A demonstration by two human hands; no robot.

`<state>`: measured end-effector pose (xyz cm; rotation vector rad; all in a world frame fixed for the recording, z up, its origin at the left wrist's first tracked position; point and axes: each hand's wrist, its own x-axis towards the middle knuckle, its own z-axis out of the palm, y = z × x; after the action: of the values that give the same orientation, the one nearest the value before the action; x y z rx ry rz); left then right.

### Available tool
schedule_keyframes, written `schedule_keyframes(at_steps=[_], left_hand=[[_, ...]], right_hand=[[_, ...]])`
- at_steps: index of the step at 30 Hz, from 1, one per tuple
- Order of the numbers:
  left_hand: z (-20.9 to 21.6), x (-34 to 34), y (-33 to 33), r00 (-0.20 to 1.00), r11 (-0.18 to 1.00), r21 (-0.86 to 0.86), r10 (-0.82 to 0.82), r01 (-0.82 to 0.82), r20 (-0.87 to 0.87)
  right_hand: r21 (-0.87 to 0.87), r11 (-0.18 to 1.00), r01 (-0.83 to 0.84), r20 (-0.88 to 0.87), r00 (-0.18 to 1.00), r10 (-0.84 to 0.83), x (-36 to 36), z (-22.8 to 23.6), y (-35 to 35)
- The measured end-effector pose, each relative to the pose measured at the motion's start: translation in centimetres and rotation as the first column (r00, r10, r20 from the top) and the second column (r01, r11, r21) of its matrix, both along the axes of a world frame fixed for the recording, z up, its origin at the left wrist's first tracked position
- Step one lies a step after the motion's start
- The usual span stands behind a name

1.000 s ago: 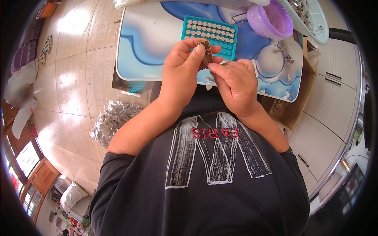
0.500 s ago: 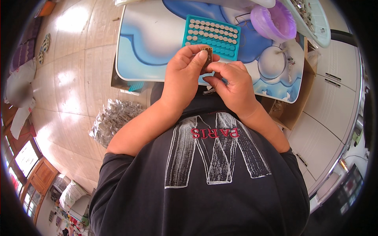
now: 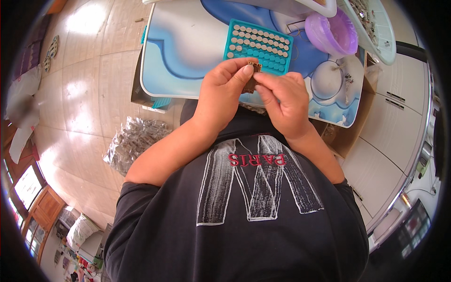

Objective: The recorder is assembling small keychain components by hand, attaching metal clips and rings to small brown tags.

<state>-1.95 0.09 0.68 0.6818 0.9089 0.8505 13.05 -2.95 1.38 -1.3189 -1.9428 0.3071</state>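
My left hand (image 3: 221, 89) pinches a small flat brown piece with a gold-patterned end (image 3: 253, 77), the thumb lying over its upper part. At its right edge, the bent index finger and thumb of my right hand (image 3: 285, 96) close in on the same piece; how firmly they grip is hard to see. Just beyond my hands lies a turquoise tray (image 3: 228, 51) with rows of round pockets. Pale round discs (image 3: 253, 37) fill its far rows, while several nearer pockets show bare turquoise.
The tray lies on a blue-and-white table (image 3: 183, 84). A purple lined basket (image 3: 350, 40) and a pale green basket of small items (image 3: 387, 51) stand at the far right. Metal bits (image 3: 348, 81) lie near the right edge. A silvery pile (image 3: 131, 141) rests on the floor at left.
Both hands have shifted slightly right, and more of the brown piece shows between them. My right fingers have straightened somewhat. The tray and table appear a little lower and further right.
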Motion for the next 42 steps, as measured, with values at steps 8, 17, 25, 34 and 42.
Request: schedule_keyframes(at_steps=[8, 17, 25, 34, 42], left_hand=[[-0.1, -1.0, 0.0, 0.995, 0.994, -0.044, -0.097, 0.097, 0.001], [0.1, -2.1, 0.6, 0.984, 0.929, -0.345, -0.083, 0.133, 0.156], [-0.8, -1.6, 0.9, 0.968, 0.916, -0.379, -0.035, 0.132, 0.25], [-1.0, -1.4, 0.6, 0.973, 0.946, -0.316, 0.004, 0.07, 0.229], [-0.8, -1.5, 0.6, 0.985, 0.956, -0.29, 0.016, 0.036, 0.173]], right_hand=[[-0.144, 0.986, 0.081, -0.108, 0.989, -0.097, -0.3, 0.0, 1.0], [-0.151, 0.959, 0.239, -0.056, 0.967, -0.25, 3.5, -1.7, 3.4], [0.023, 0.953, 0.301, 0.227, 0.927, -0.298, 5.3, -3.0, 3.4], [-0.024, 0.999, 0.03, -0.038, 0.999, -0.031, -0.3, -0.1, 2.4], [-0.025, 0.998, -0.066, 0.038, 0.997, 0.067, -0.1, -0.2, 2.5]])
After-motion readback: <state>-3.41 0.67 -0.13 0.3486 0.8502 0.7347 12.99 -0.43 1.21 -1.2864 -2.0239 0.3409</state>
